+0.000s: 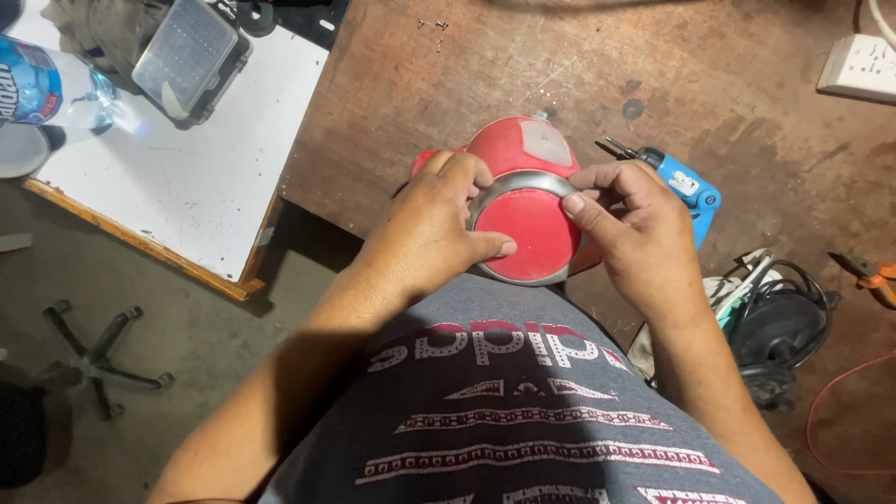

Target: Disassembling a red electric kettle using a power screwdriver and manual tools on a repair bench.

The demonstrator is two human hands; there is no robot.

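Red appliance (523, 201) on brown bench (747, 140) edge, against my lap, grey metal ring (523, 182) face-up between hands. My left hand (425, 233) and my right hand (635, 233) pinch ring's opposite rims, equally near. Blue tool (686, 187) just right; type unclear.

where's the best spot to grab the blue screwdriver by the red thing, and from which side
Probably the blue screwdriver's thick handle, from the far right side. Its thin metal tip points up-left and gives little grip, and the right hand on the red housing covers its near edge.
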